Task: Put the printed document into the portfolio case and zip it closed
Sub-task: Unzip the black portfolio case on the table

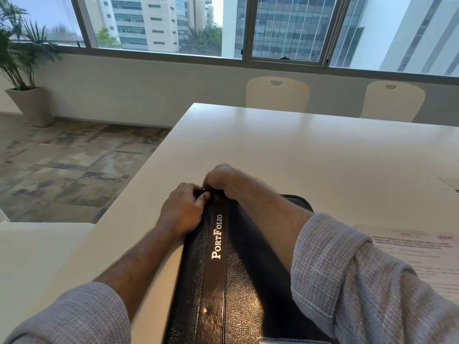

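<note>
A black leather portfolio case [218, 281] lies on the white table [298, 150] in front of me, its spine marked "PortFolio" facing up. My left hand [182, 212] presses on the case's far left corner, fingers curled. My right hand [221, 180] is closed at the far end of the spine, fingertips pinching something small there; the zip pull itself is hidden. The printed document [419, 254], a white sheet with lines of text, lies on the table to the right of the case, partly behind my right sleeve.
Two cream chairs [277, 94] [392, 100] stand at the table's far edge under the window. A potted palm [22, 70] stands on the floor at the far left. The table's left edge runs diagonally close to my left arm.
</note>
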